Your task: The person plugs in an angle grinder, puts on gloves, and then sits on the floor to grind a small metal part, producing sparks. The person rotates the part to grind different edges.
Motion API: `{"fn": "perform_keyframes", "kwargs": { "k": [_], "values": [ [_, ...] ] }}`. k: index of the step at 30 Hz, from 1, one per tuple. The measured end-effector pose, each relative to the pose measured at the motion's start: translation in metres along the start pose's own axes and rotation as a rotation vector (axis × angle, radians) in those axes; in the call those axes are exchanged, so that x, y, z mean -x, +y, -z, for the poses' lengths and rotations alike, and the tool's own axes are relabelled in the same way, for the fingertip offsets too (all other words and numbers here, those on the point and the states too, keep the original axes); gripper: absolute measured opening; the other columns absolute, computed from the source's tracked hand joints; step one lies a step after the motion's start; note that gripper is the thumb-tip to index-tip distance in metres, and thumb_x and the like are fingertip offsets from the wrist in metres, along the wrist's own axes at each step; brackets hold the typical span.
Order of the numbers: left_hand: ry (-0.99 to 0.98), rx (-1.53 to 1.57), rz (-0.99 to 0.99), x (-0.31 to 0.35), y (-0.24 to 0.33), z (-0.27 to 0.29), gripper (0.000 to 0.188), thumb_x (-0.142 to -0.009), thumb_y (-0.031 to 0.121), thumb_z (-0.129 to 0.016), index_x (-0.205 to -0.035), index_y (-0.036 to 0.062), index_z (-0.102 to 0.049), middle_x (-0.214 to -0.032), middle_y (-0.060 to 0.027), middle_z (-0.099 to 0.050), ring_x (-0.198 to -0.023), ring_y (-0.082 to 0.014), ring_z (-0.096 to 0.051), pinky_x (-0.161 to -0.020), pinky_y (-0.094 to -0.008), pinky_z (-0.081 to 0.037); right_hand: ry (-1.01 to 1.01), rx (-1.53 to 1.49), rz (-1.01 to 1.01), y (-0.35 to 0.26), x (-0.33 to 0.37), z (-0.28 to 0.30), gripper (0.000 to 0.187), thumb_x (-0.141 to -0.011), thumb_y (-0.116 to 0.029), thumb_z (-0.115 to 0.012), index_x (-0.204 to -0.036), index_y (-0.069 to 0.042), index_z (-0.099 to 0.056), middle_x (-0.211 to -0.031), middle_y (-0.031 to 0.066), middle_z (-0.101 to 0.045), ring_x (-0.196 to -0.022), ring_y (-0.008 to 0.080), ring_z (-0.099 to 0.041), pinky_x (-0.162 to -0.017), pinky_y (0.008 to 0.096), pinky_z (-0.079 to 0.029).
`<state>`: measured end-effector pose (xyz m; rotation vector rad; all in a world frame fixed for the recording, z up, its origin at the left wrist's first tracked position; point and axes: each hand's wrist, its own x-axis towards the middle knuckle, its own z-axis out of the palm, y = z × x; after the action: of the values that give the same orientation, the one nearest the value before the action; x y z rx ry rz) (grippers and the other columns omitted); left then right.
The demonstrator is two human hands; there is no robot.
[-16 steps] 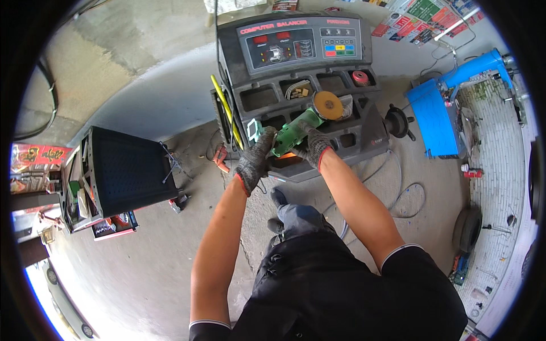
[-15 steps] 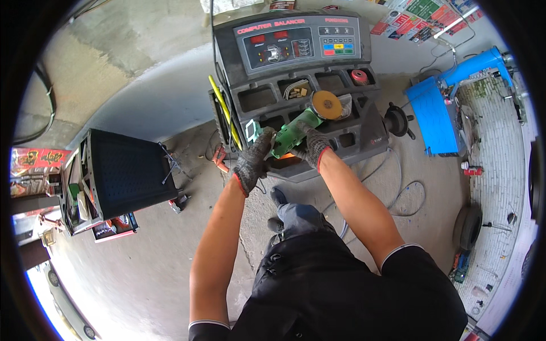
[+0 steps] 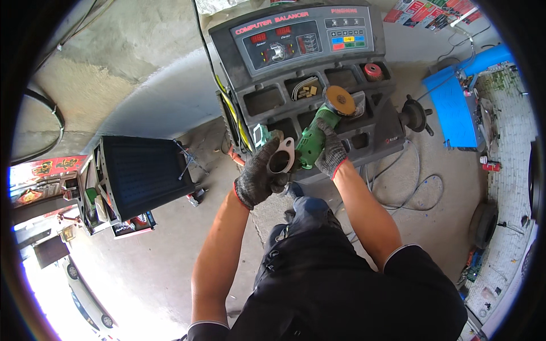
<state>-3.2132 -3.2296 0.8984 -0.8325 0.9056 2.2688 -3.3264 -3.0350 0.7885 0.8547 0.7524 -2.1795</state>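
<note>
All visible fingers [image 3: 326, 126] curl: left hand [image 3: 254, 177] grips flange [image 3: 288, 149], right hand [image 3: 332, 151], grinder [image 3: 311, 142] slanting lengthwise forward-right.

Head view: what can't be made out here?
All in the head view:
Metal flange, underside: turned away from the camera.
Right hand, some fingertips: hidden by the green angle grinder.
Tan pieces on the wheel balancer: too small to identify.
Blue machine, arm's far end: cut off by the dark rim.

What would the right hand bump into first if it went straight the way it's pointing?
The green grinder, because the right hand is wrapped around it. Beyond that, it would probably meet the dark machine, though depth is unclear from this view.
</note>
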Motion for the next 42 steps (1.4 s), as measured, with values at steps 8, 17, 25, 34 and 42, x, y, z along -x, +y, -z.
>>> {"fn": "perform_keyframes", "kwargs": {
  "k": [8,17,25,34,42],
  "values": [
    [0.004,0.267,-0.252,0.069,-0.049,0.046,0.067,-0.106,0.061,-0.04,-0.142,0.0064,-0.056,-0.104,-0.0097,-0.07,-0.057,-0.0092,-0.047,-0.049,-0.0219,-0.034,-0.243,0.591,0.462,0.002,0.081,-0.014,0.046,-0.089,-0.022,-0.077,-0.127,-0.001,-0.062,-0.106,0.011,-0.072,-0.095,0.0241,-0.072,-0.086,0.0413,-0.061],
    [0.132,0.178,-0.717,0.147,-0.089,0.039,0.052,-0.101,0.027,-0.065,-0.146,0.0044,-0.052,-0.105,-0.0037,-0.07,-0.058,-0.0069,-0.051,-0.053,-0.0232,-0.038,-0.806,0.396,0.148,0.072,0.181,-0.118,0.047,-0.082,-0.012,-0.081,-0.122,0.003,-0.063,-0.101,0.0169,-0.073,-0.09,0.0302,-0.075,-0.082,0.0462,-0.064],
    [0.452,-0.113,-1.03,0.248,-0.173,0.067,0.055,-0.099,0.022,-0.068,-0.147,0.0003,-0.052,-0.111,-0.0061,-0.067,-0.085,-0.0152,-0.065,-0.071,-0.0323,-0.055,-0.803,0.374,-0.137,0.157,0.216,-0.146,0.045,-0.088,-0.03,-0.074,-0.12,0.0,-0.061,-0.101,0.019,-0.071,-0.086,0.0335,-0.073,-0.083,0.0499,-0.062],
    [0.542,0.055,-1.167,0.311,-0.234,0.046,0.068,-0.093,0.011,-0.077,-0.152,0.0048,-0.044,-0.106,-0.0061,-0.064,-0.091,-0.0165,-0.066,-0.083,-0.0304,-0.055,-0.722,0.47,-0.261,0.26,0.246,-0.126,0.041,-0.09,-0.033,-0.077,-0.114,-0.004,-0.061,-0.099,0.0147,-0.071,-0.085,0.0292,-0.072,-0.078,0.0463,-0.063],
    [0.563,0.036,-1.169,0.305,-0.274,0.06,0.074,-0.087,0.011,-0.081,-0.151,0.0064,-0.045,-0.129,-0.0073,-0.063,-0.11,-0.017,-0.063,-0.09,-0.032,-0.056,-0.837,0.475,-0.382,0.289,0.273,-0.111,0.048,-0.084,-0.03,-0.073,-0.119,0.001,-0.062,-0.096,0.0131,-0.071,-0.088,0.0287,-0.073,-0.083,0.0428,-0.062]
  ]
}}
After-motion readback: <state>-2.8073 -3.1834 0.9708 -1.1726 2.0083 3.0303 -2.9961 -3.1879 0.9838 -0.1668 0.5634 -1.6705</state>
